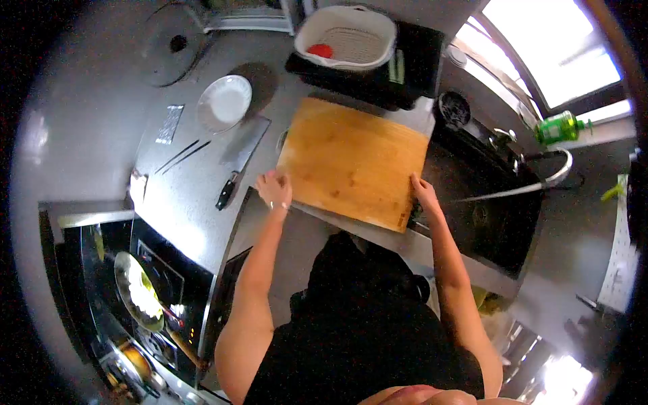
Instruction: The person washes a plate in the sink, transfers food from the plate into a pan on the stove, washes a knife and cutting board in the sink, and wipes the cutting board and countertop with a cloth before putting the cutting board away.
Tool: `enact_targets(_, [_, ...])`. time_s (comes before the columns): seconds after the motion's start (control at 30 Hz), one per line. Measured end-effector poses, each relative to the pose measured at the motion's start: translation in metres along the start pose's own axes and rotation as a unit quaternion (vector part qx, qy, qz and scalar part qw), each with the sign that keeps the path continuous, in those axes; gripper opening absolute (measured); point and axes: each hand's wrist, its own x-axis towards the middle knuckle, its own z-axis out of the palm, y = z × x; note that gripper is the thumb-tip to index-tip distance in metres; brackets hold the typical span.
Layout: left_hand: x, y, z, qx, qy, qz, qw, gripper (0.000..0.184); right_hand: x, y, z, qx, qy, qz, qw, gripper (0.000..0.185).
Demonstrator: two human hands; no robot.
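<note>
A wooden cutting board (351, 162) lies across the counter in front of me, its right side beside the dark sink. My left hand (274, 188) is at the board's left front corner, fingers curled at its edge. My right hand (424, 191) grips the right edge, with the thumb side near the top surface. Left of the board lie a cleaver (244, 152) with a black handle, a pair of dark chopsticks (183, 156) and a white bowl (225, 103). Part of a small round thing shows behind the board's left edge.
A white basket (345, 37) with something red inside stands on a black tray behind the board. The sink (479, 209) and its faucet (559, 177) are at the right. A pan (138, 290) sits on the stove at lower left. A glass lid (172, 46) lies at upper left.
</note>
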Motion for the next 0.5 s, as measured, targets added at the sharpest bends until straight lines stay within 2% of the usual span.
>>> enact_targets(0.03, [-0.016,0.006,-0.006,-0.008,-0.022,-0.034,0.999,0.032,0.005,0.008,-0.006,0.043,0.005,-0.008,0.999,0.057])
enact_targets(0.1, [-0.062,0.013,-0.017,-0.075,0.011,-0.004,0.997,0.028,0.011,0.014,-0.017,0.129,0.017,-0.029,0.991,0.057])
enact_targets(0.13, [-0.078,0.009,-0.017,-0.130,-0.036,-0.039,0.990,0.027,-0.001,0.000,-0.023,0.139,0.003,-0.011,0.990,0.056])
enact_targets(0.17, [-0.088,0.002,-0.015,-0.180,-0.088,-0.073,0.977,0.026,0.006,0.011,-0.025,0.140,-0.005,-0.032,0.990,0.055])
enact_targets(0.23, [-0.088,-0.006,0.000,-0.287,-0.107,-0.197,0.931,0.029,0.015,0.027,-0.031,0.139,-0.015,-0.078,0.987,0.054])
enact_targets(0.27, [-0.089,-0.007,0.006,-0.337,-0.117,-0.261,0.897,0.031,0.009,0.030,-0.031,0.129,0.015,-0.060,0.990,0.053])
enact_targets(0.33, [-0.089,0.002,-0.012,-0.397,-0.158,-0.234,0.873,0.034,0.009,0.031,-0.039,0.085,0.047,-0.034,0.995,0.051])
enact_targets(0.37, [-0.084,0.015,-0.027,-0.424,-0.176,-0.221,0.860,0.036,0.007,0.027,-0.050,0.112,0.042,-0.037,0.992,0.052])
enact_targets(0.43, [-0.076,0.069,-0.083,-0.391,-0.230,-0.223,0.863,0.038,-0.019,0.027,-0.064,0.156,0.015,-0.024,0.987,0.053])
enact_targets(0.5, [-0.075,0.104,-0.083,-0.378,-0.241,-0.195,0.872,0.039,-0.008,0.059,-0.086,0.167,0.048,-0.018,0.985,0.056])
